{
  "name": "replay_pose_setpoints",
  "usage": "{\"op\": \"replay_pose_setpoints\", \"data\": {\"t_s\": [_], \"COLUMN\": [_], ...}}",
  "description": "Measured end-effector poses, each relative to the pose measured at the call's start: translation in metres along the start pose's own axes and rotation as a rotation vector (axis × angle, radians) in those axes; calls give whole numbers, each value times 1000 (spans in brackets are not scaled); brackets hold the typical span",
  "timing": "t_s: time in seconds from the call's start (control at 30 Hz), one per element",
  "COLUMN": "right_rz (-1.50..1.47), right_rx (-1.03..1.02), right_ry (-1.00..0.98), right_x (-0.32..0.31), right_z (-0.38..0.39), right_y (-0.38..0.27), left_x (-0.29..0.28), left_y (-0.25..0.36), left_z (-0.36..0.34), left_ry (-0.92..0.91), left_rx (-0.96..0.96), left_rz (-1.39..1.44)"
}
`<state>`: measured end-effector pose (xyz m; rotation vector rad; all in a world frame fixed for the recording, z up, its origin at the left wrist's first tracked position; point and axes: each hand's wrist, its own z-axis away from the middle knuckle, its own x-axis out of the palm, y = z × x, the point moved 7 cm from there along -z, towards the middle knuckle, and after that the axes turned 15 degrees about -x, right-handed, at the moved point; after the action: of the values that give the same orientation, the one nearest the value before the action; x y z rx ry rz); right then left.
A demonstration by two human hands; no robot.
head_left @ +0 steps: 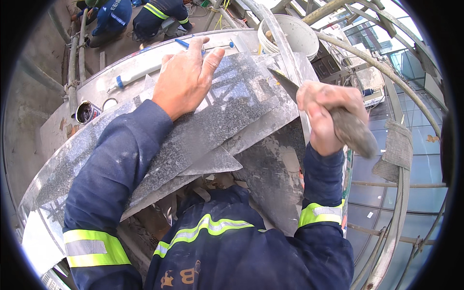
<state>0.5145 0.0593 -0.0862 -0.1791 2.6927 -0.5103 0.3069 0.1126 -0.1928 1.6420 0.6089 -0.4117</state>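
My left hand point(186, 79) is over the far edge of a polished, speckled grey stone slab point(224, 104), thumb and fingers apart, holding nothing that I can see. My right hand point(325, 113), slightly blurred, is closed round the thick grey handle of a trowel point(355, 133). Its dark, pointed blade sticks out to the left, just above the slab's right end. Beneath this slab lie more stone pieces, among them a pointed offcut point(212, 163) near my body.
Beyond my left hand, a caulking gun point(140, 75) lies on the curved ledge near an open can point(87, 112). A white bucket point(295, 36) stands at the far right. Scaffold poles point(382, 67) run along the right, beside glass panels. Two people point(157, 19) crouch at the far left.
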Motion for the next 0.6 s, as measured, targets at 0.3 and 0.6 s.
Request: {"op": "replay_pose_setpoints", "data": {"t_s": [0.3, 0.6], "right_rz": [215, 149], "right_rx": [-56, 62], "right_ry": [-48, -39], "right_x": [-7, -18], "right_z": [-1, 3], "right_y": [3, 20], "left_x": [0, 1], "left_y": [-2, -2], "left_z": [1, 0], "left_ry": [64, 9], "left_rx": [78, -3], "left_rz": [-33, 46]}}
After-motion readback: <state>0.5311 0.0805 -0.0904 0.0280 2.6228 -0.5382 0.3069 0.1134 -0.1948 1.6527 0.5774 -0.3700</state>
